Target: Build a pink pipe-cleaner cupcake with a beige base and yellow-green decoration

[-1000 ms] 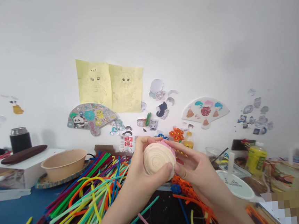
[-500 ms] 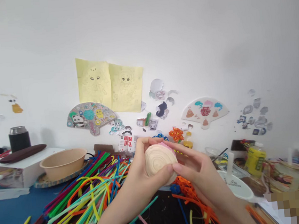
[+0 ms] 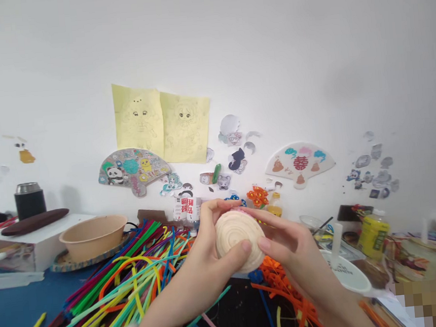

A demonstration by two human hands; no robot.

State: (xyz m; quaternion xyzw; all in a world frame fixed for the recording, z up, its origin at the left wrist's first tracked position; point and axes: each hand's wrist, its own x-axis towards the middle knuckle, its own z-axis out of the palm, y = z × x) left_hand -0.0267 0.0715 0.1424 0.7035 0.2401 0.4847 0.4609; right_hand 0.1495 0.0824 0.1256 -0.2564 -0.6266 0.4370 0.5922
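Between my two hands is a cream spiral-coiled disc (image 3: 235, 241), its ringed face turned toward me. A bit of pink shows at its top edge, and its back is hidden. My left hand (image 3: 215, 258) is wrapped around the left side, with the thumb lying across the face. At the right edge, my right hand (image 3: 291, 243) grips it between the thumb and the fingers behind. Both hands hold it up above the cluttered desk.
Coloured pipe cleaners (image 3: 137, 292) spread over the left of the desk. Orange pipe-cleaner pieces (image 3: 277, 275) lie below my right hand. A tan bowl (image 3: 94, 233) stands at left, a white fan (image 3: 340, 272) and a yellow bottle (image 3: 374, 234) at right. Behind is a wall with drawings.
The disc has turned so that its ringed face shows more fully and less pink is visible. My right thumb has shifted slightly to the right. Both hands keep their grip.
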